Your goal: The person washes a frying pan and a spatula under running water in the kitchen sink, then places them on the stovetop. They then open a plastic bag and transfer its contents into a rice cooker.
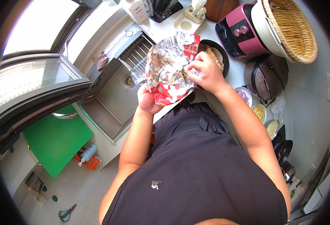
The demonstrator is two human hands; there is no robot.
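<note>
A red-and-silver foil food wrapper (170,66) lies spread open over the edge of the sink and counter, its shiny inside smeared with brown and yellow bits. My left hand (149,99) grips its lower left edge from beneath. At the wrapper's right side, the fingers of my right hand (208,73) are pinched together on the crumpled foil, beside a small brown morsel. Just behind that hand sits a dark round pan (226,53), partly covered. In it are a pleated paper liner (218,54) and tan, crusty food (211,53).
Left of the wrapper is a steel sink (106,104) with a drying rack (138,52). A pink appliance (246,31) carries a white basin and wicker basket (291,28). Near my right forearm are a rice cooker (266,76) and bowls of sliced onion (242,95) and chopped yellow food (258,112).
</note>
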